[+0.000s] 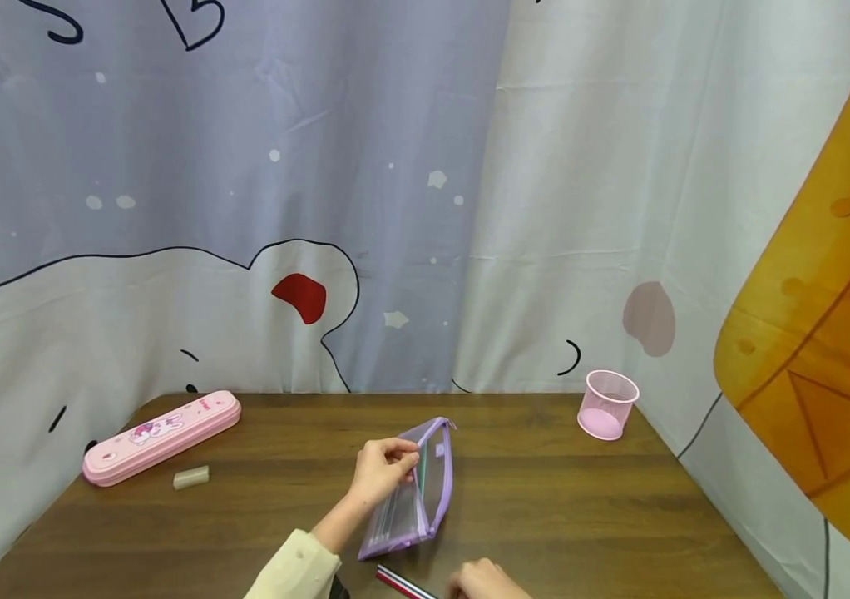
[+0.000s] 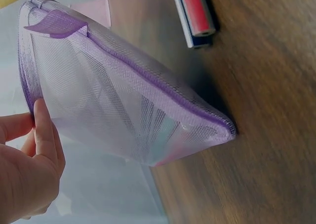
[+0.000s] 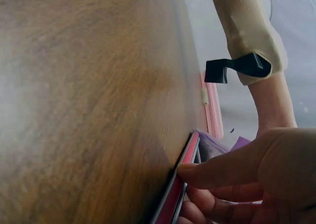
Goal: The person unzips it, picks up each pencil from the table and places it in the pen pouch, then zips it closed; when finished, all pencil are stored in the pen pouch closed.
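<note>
A purple mesh zip pouch (image 1: pixel 395 520) stands tilted on the table, its zipped mouth parted. My left hand (image 1: pixel 382 472) pinches the pouch's upper edge between thumb and fingers, also seen in the left wrist view on the pouch (image 2: pixel 94 90). Through the mesh, greenish and pink shapes show faintly. Just in front of the pouch lie pencils (image 1: pixel 402 581), red, white and dark blue, side by side. My right hand (image 1: pixel 483 580) is at their near end. In the right wrist view, its thumb presses on the red pencil (image 3: pixel 188 156) while the fingers curl beneath.
A pink pencil case (image 1: pixel 163 437) with a rabbit picture lies at the back left. Near it is a pale eraser-like block (image 1: pixel 191 477). A pink mesh cup (image 1: pixel 608 405) stands at the back right. Behind the wooden table (image 1: pixel 545 499) hangs a printed curtain (image 1: pixel 410 208).
</note>
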`<state>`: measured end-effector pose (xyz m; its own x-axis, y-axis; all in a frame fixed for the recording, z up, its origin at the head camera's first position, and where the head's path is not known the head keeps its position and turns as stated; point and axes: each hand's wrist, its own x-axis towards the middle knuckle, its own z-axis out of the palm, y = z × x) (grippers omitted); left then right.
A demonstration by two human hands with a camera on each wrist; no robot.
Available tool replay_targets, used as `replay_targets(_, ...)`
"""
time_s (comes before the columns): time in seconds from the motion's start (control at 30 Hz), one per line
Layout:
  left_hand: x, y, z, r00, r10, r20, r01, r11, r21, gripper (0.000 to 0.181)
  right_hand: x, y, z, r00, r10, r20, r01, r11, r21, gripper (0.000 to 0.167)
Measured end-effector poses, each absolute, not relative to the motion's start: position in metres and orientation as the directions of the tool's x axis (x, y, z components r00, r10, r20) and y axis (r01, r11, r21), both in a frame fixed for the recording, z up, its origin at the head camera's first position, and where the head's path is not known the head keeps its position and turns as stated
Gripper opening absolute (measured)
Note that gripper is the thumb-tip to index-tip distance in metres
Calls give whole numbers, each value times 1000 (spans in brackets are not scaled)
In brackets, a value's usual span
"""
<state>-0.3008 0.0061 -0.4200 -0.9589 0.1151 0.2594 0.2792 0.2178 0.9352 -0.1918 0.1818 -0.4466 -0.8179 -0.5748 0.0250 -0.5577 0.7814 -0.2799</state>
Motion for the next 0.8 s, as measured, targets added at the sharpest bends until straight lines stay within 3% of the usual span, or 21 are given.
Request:
replay_targets(0.6, -300, 1, -419, -959, 120, 257, 279, 228, 933, 18, -196, 183, -446, -830, -558, -16, -510, 770, -384, 7)
replay_targets(0.8, -303, 0, -423, -959, 120, 258, 280, 237, 930, 15, -193, 199, -445, -829, -558, -27, -483, 740, -468, 6)
